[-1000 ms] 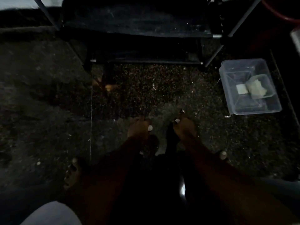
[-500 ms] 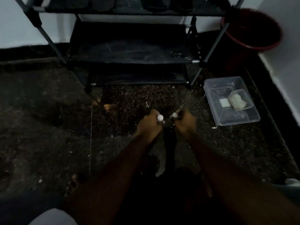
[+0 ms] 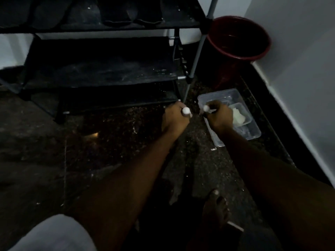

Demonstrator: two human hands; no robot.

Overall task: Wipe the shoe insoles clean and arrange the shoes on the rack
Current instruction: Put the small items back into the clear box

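My left hand [image 3: 175, 117] and my right hand [image 3: 220, 117] are both curled into fists, side by side above the floor in front of the black shoe rack [image 3: 101, 69]. Each grips something dark that looks like a black shoe [image 3: 181, 142], which hangs below the fists. The dim light hides its shape. Dark shoes [image 3: 126, 13] stand in a row on the rack's upper shelf, while the middle shelf is bare and dusty. A pale cloth [image 3: 239, 116] lies in the clear plastic container [image 3: 253, 133], just past my right hand.
A red bucket [image 3: 239, 38] stands in the corner behind the container, beside the rack's right leg [image 3: 195, 60]. A white wall [image 3: 299, 69] runs along the right. My bare foot [image 3: 215, 209] rests on the speckled dark floor [image 3: 108, 142].
Both hands have risen from the floor and moved forward and to the right, carrying the dark items toward the rack. The view has tilted up, showing the upper shelf and the bucket.
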